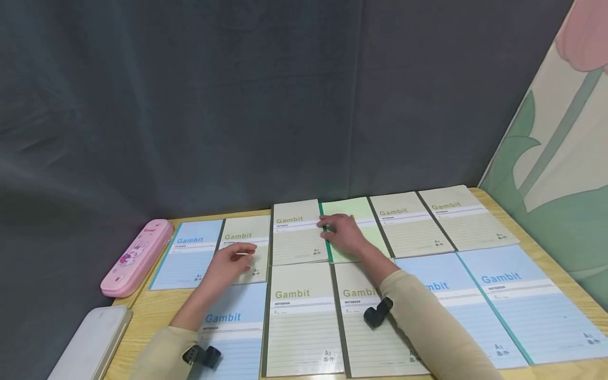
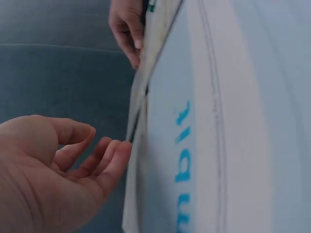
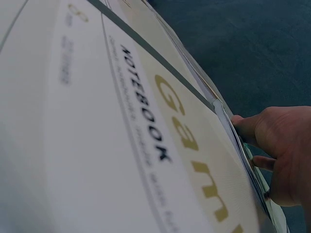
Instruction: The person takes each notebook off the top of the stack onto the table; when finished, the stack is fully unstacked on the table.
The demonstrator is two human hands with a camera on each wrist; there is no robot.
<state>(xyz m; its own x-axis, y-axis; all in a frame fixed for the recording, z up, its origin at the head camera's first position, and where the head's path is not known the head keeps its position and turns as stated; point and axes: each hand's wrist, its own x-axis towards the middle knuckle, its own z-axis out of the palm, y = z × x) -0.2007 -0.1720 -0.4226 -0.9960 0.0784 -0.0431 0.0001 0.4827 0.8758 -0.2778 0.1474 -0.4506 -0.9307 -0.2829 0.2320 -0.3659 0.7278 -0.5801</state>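
Note:
My left hand (image 1: 229,266) hovers with loosely bent fingers over a beige Gambit notebook (image 1: 244,226) in the back row, and nothing shows between thumb and fingertips. A light green notebook (image 1: 349,209) lies under my right hand (image 1: 345,235), whose fingertips rest at its dark green spine, beside another beige notebook (image 1: 296,243). In the left wrist view the left palm (image 2: 58,179) faces up beside the notebook edges. The right wrist view has the right hand (image 3: 286,150) at the edge of the notebooks, thumb and fingers spread apart.
More beige and blue notebooks lie edge to edge in two rows, such as a blue one (image 1: 537,316) at front right. A pink pencil case (image 1: 138,258) and a white case (image 1: 90,340) stand along the left edge. A dark curtain (image 1: 304,105) hangs behind the table.

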